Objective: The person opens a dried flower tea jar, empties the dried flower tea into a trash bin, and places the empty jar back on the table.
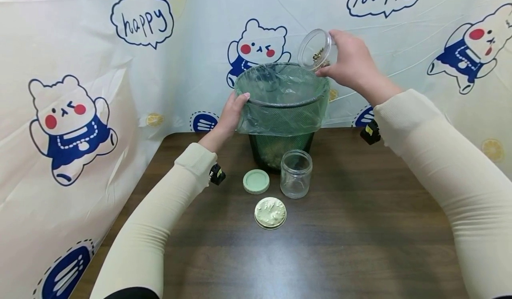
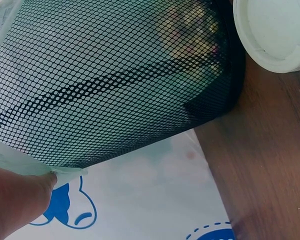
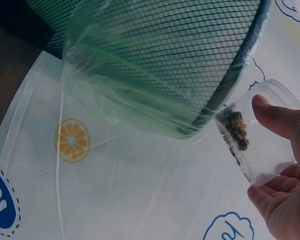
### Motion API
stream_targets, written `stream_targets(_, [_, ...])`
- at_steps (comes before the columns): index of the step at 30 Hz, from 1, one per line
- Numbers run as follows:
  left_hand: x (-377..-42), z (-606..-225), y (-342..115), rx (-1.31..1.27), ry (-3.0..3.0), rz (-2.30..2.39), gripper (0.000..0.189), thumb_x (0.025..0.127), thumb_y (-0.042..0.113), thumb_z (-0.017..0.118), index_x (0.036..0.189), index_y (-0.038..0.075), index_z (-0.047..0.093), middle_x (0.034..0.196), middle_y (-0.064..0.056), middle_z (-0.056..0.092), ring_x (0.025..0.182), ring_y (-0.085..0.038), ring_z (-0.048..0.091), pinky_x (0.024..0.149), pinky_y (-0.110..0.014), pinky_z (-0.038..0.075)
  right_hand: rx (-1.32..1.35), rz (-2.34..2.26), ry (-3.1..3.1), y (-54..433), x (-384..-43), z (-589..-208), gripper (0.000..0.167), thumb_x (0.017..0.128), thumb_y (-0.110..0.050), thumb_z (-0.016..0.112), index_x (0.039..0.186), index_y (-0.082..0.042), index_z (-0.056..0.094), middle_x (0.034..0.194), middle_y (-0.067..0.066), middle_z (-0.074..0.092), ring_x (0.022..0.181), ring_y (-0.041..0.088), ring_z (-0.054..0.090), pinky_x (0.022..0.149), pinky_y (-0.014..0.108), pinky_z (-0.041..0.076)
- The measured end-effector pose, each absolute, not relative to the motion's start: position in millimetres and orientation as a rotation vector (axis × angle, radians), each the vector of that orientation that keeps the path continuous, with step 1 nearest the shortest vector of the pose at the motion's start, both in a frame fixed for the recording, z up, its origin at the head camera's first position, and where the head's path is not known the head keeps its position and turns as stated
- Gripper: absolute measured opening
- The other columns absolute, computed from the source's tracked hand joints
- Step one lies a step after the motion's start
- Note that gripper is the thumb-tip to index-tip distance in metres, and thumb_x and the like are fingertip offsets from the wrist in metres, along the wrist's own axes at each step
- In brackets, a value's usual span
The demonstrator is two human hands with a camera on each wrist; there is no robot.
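Note:
My right hand (image 1: 352, 61) grips a clear jar (image 3: 270, 130) and tilts it above the far right rim of the mesh trash bin (image 1: 280, 150). Dried plant bits (image 3: 236, 131), brownish and yellowish, lie inside the jar near its mouth. A thin green bag (image 1: 286, 121) lines the bin and folds down over its rim. At the bin's left side, my left hand (image 1: 230, 117) holds the rim through the bag, thumb on top. Some colourful contents (image 2: 190, 35) show through the mesh near the bin's bottom.
In front of the bin stands an open glass jar (image 1: 296, 179). Beside it lies a pale green lid (image 1: 256, 181), and nearer is a shiny gold lid (image 1: 270, 212). All rest on the dark wooden table (image 1: 340, 245); a printed cloth (image 1: 200, 59) hangs behind.

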State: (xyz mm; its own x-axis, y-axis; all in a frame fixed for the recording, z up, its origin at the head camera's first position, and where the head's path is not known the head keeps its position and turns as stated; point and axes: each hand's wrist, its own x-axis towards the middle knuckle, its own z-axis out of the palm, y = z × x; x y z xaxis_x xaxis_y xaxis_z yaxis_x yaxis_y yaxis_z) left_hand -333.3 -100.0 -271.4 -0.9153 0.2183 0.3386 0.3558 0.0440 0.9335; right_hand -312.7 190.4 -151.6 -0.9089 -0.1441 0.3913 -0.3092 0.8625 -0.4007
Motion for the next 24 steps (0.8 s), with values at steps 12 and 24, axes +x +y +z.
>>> stream_targets(12, [-333.6, -272.9, -99.8, -0.630, -2.174, -2.027, 0.055, 0.100, 0.029, 0.041, 0.147, 0.003, 0.029, 0.133, -0.022, 0.040, 0.113, -0.019, 0.043, 0.102, -0.035, 0.032, 0.490, 0.439, -2.614, 186.8, -314.8, -162.5, 0.085, 0.080, -0.009, 0.080, 0.148, 0.002, 0.029, 0.145, 0.023, 0.039, 0.133, 0.039, 0.036, 0.110, 0.047, 0.029])
stream_targets(24, [-333.3, -272.9, -100.5, -0.644, -2.176, -2.020, 0.054, 0.101, 0.029, 0.041, 0.147, 0.004, 0.028, 0.135, -0.021, 0.039, 0.115, -0.019, 0.043, 0.103, -0.036, 0.032, 0.615, 0.268, -2.604, 186.1, -313.0, -166.7, 0.088, 0.080, -0.001, 0.078, 0.149, 0.005, 0.023, 0.152, 0.024, 0.029, 0.139, 0.041, 0.026, 0.112, 0.046, 0.022])
